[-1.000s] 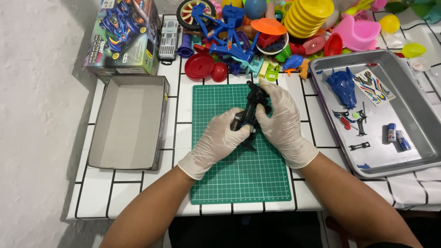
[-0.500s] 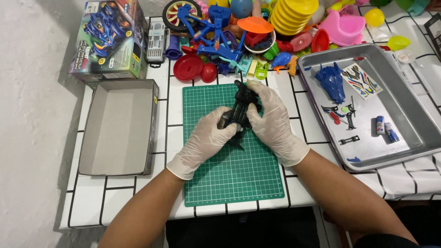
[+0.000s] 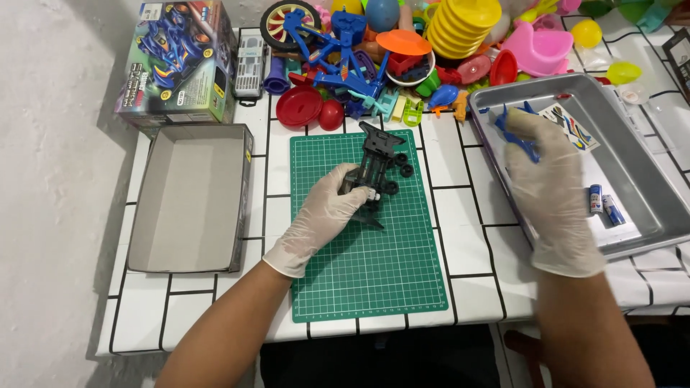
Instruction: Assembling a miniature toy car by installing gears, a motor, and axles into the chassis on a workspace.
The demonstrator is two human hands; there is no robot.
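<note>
A gloved left hand (image 3: 323, 215) grips a black toy car frame (image 3: 375, 171) over a green cutting mat (image 3: 366, 287), while the gloved right hand (image 3: 548, 179) reaches into a metal tray (image 3: 650, 208), fingers on a blue car shell (image 3: 519, 136).

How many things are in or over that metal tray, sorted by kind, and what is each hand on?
In or over the metal tray:
Small batteries: 2
Sticker sheet: 1
Blue car body shell: 1
Total: 4
The right hand, over the tray, covers whatever else lies there and touches the shell. The left hand holds the black toy car frame on the green mat.
</note>
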